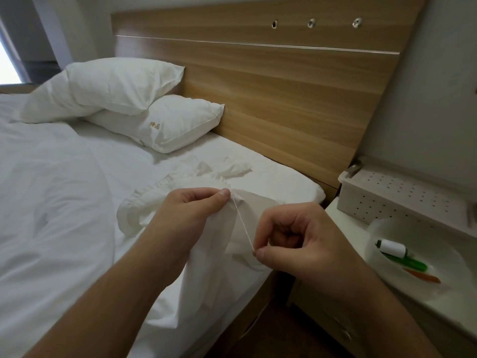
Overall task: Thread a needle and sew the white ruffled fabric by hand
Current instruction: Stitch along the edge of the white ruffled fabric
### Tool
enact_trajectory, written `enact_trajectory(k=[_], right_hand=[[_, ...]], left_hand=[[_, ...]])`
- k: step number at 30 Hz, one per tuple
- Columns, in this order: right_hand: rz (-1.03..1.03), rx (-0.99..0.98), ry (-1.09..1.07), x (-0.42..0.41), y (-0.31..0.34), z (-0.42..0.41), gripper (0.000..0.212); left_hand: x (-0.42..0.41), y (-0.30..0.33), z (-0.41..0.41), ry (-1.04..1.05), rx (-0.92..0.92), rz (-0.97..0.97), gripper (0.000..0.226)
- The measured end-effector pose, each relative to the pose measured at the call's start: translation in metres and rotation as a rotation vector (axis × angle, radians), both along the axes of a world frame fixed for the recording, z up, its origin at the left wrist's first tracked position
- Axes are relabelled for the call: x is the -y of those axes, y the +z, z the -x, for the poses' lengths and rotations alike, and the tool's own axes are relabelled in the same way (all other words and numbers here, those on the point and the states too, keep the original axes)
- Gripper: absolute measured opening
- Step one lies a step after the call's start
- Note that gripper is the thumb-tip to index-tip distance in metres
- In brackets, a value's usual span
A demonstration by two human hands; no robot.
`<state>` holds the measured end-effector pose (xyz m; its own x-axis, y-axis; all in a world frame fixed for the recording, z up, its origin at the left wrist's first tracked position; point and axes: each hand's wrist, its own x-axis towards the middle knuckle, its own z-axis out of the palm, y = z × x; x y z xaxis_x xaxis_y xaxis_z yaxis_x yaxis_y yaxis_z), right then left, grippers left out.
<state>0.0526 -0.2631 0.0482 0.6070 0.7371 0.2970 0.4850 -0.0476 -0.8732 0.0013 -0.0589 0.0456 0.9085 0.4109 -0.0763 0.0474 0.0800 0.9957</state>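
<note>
Head view: the left hand (pixel 191 208) pinches the white ruffled fabric (pixel 160 200) between thumb and curled fingers, lifting its edge above the bed (pixel 64 189). The right hand (pixel 296 241) pinches one end of a white thread (pixel 242 223) between thumb and forefinger, with the other fingers curled; the thread runs taut up to the fabric at the left thumb tip. A needle cannot be made out. The fabric drapes over the bed's near edge, close to the wooden headboard (pixel 284 99). Two white pillows (pixel 160 120) lie stacked against the headboard. On the nightstand (pixel 356 228) to the right, a white dish (pixel 426 285) holds a white thread spool (pixel 392 248), a green tool (pixel 407 262) and an orange item (pixel 426 276), beside a perforated white box (pixel 402 197).
</note>
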Motion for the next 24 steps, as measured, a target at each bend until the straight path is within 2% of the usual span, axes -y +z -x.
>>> enact_trajectory(k=[6,10,13,17,20,24], right_hand=[[0.124,-0.067,0.172,0.001,0.006,0.001,0.013],[0.139,-0.046,0.169,0.001,0.009,0.001,0.008],[0.106,-0.044,0.083,0.005,0.01,-0.002,0.011],[0.052,-0.012,-0.141,0.01,0.005,-0.011,0.015],[0.08,0.019,-0.242,0.013,0.004,-0.017,0.018],[0.16,0.007,-0.33,0.02,0.003,-0.026,0.032]], left_hand=[[-0.001,-0.001,-0.001,-0.001,0.001,-0.019,0.017],[-0.002,-0.001,0.0,-0.013,0.005,-0.03,0.018],[-0.001,-0.001,0.0,-0.001,0.009,-0.026,0.017],[-0.002,-0.001,0.0,0.012,-0.001,-0.026,0.017],[-0.003,0.0,0.0,0.046,0.014,-0.01,0.016],[-0.004,-0.001,-0.001,0.105,0.029,0.007,0.015]])
